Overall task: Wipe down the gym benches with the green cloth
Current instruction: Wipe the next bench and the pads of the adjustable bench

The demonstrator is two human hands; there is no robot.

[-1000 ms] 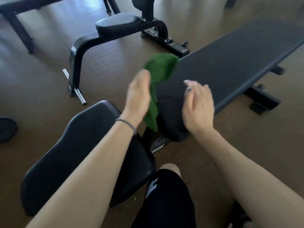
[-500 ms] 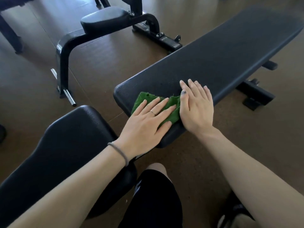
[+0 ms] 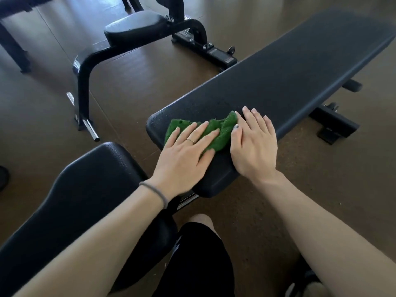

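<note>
my left hand (image 3: 184,151) flat on the green cloth (image 3: 218,129) at the bench (image 3: 289,78) end, fingers straight, my right hand (image 3: 254,142) flat beside it, thumb maybe touching the cloth

Long black padded bench (image 3: 289,82) on brown floor (image 3: 132,86); bunched green cloth (image 3: 216,129) lay on its near end, 2 flat hands pressed there.

**No readable text**

Nothing legible shows anywhere. The far frame (image 3: 216,53) carries a small label plate, but its print is too blurred to read. The shorts (image 3: 194,260) bear a white mark at the left edge, partly hidden and not decipherable as letters or a brand.
</note>
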